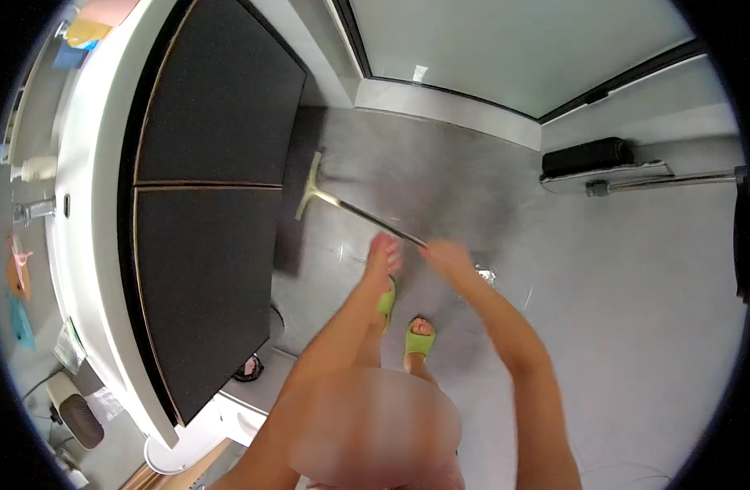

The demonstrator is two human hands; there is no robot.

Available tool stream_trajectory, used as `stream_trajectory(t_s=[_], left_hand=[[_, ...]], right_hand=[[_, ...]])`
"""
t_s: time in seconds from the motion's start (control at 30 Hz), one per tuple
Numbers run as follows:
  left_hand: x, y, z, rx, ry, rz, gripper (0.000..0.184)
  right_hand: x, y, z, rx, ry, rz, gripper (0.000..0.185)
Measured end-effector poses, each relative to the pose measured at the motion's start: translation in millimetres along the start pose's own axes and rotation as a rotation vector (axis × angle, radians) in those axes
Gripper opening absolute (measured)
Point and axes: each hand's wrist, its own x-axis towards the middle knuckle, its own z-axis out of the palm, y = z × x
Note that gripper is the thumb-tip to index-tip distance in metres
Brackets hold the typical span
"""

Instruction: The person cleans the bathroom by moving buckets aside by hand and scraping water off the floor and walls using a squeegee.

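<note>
A floor squeegee with a pale T-shaped head and a metal pole slants across the grey floor, its head close to the dark cabinet. My right hand is closed around the near end of the pole and is slightly blurred. Just below the pole is my left hand, its fingers bent a little and apart, with nothing visible in them. Whether its fingertips touch the pole is unclear. My feet stand below in green slippers.
At left is a dark-fronted cabinet with a white washbasin top and tap. A glass panel rises behind a low white sill. On the right wall are a rack with a black roll and a metal bar. A shiny floor drain lies near my right wrist.
</note>
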Motion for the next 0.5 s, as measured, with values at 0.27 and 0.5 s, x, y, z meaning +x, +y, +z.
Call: stream_trajectory(t_s=[0.27, 0.5], left_hand=[[69, 89, -41, 0.053, 0.1, 0.105, 0.049], [41, 40, -22, 0.056, -0.037, -0.23, 0.05]], right_hand=[[157, -61, 35, 0.126, 0.156, 0.06, 0.021], [-69, 82, -25, -0.174, -0.276, 0.56, 0.041]])
